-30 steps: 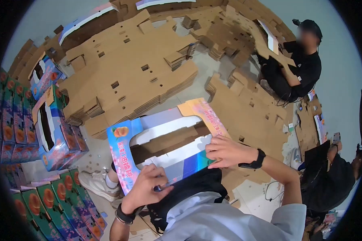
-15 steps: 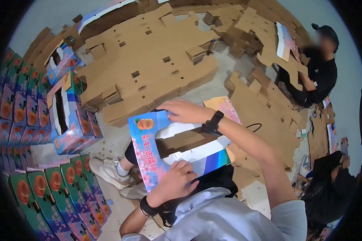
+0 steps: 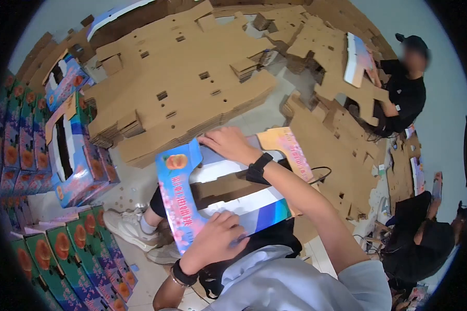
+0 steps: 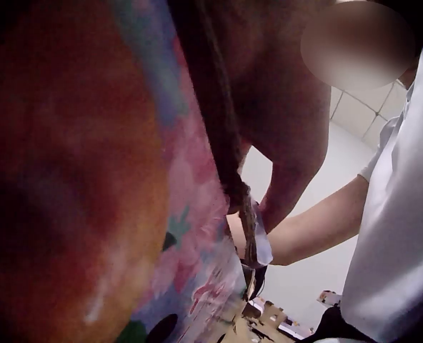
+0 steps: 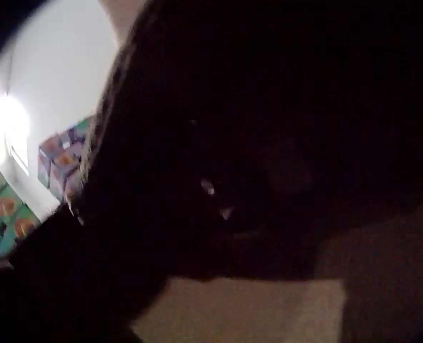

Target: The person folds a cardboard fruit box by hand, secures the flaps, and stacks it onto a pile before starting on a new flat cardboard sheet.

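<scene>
Right hand newly at carton's far edge, left hand opposite; right wrist view murky, grips unclear

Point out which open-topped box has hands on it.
The central box: left hand and right hand touch it. The nearer left box and farther left box have none.

box-assembly workshop by the look, flat brown die-cut cardboard stack at 11 o'clock, green-purple peach-print cartons rowed at 8, black-clad person at 2
</scene>
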A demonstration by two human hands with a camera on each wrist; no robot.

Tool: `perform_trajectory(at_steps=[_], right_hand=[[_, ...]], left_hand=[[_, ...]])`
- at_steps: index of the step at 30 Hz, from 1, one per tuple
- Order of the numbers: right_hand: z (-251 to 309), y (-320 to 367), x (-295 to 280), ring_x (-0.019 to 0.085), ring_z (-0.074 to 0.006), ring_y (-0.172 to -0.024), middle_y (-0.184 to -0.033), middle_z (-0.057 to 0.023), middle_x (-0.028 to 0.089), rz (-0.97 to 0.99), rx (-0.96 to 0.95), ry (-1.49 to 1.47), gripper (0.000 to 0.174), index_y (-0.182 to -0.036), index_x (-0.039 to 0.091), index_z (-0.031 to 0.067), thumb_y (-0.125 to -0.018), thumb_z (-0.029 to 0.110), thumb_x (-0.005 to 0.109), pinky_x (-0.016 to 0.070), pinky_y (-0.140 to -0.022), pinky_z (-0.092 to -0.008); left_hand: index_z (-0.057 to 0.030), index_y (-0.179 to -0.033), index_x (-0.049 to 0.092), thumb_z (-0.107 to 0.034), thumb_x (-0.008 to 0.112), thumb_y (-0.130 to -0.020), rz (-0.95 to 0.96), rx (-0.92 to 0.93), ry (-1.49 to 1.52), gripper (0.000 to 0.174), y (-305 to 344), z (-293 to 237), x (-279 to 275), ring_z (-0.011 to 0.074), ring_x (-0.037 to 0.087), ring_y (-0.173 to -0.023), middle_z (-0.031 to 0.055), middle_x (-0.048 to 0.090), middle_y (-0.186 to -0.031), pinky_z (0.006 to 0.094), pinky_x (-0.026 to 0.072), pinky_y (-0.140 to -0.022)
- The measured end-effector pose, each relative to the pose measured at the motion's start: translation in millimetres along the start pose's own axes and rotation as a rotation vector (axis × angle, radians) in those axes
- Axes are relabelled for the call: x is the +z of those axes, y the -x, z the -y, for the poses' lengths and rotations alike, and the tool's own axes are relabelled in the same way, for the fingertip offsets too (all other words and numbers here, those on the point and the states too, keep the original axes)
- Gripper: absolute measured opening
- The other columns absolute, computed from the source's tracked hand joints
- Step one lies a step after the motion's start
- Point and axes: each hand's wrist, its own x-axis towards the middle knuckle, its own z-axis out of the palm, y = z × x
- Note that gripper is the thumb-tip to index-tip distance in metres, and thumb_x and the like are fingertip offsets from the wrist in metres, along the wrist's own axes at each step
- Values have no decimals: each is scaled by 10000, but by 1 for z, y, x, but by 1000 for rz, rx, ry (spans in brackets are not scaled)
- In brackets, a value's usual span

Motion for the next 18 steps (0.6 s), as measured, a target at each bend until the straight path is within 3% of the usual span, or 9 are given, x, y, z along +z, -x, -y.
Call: perform_trajectory(at_steps=[1,2,4,5,8,9,13,15,18], right_hand=[[-2,3,-13,637,-351,-795,-769,-160,650,109,2,-37,406,-863,689,46,-937,406,519,498,-686,-440],[-14,11,-21,637,-351,-795,-769,-160,650,111,14,-22,406,-863,689,46,-937,406,519,498,-686,-440],[-42,32,-44,613,-322,-967,-1004,-139,658,142,-118,8,408,-1008,665,51,-933,420,508,466,-846,-432],[-54,38,-60,573,-315,-1078,-1137,-135,617,383,81,168,463,-1089,635,57,-911,465,507,420,-943,-443],[-60,54,-86,575,-341,-1069,-1134,-151,617,485,238,303,501,-1072,640,61,-890,506,501,418,-948,-454],[-65,62,-81,619,-328,-999,-1016,-175,661,319,167,275,474,-1001,682,39,-855,462,526,460,-876,-439],[-89,59,-77,646,-340,-903,-929,-190,682,390,239,197,421,-956,695,32,-834,412,560,480,-841,-416],[-91,61,-76,619,-341,-961,-824,-139,691,552,196,371,325,-942,701,60,-830,337,572,459,-855,-418],[-99,68,-93,613,-339,-975,-911,-159,689,718,233,186,300,-990,685,43,-811,263,587,473,-846,-397]], left_hand=[[-73,-738,634,-225,728,-744,0,-26,0,179,1,-2,-1,240,500,-817,47,512,-797,347,397,-732],[-73,-727,631,-223,727,-746,2,-52,0,180,1,-3,-2,240,500,-803,46,510,-788,347,395,-728],[-70,-694,621,-216,725,-751,-26,-48,13,188,0,-4,1,236,497,-783,46,506,-776,348,391,-720],[-68,-682,615,-211,724,-752,-26,-57,4,193,-1,-4,2,234,495,-781,47,505,-771,350,389,-717],[-66,-664,607,-205,723,-752,-6,-62,-18,202,-4,-4,3,229,494,-777,46,505,-762,349,388,-712],[-65,-658,604,-203,723,-752,10,-63,-32,204,-5,-5,4,227,495,-776,45,505,-757,346,389,-710],[-68,-665,619,-202,716,-759,42,-35,-66,190,-7,-7,7,226,503,-778,45,512,-755,339,396,-712],[-69,-677,639,-201,713,-759,82,33,-104,172,-7,-5,12,221,516,-788,44,523,-757,333,403,-716],[-69,-691,655,-203,713,-755,84,94,-108,159,-9,-8,19,218,526,-799,43,533,-761,333,407,-722]])
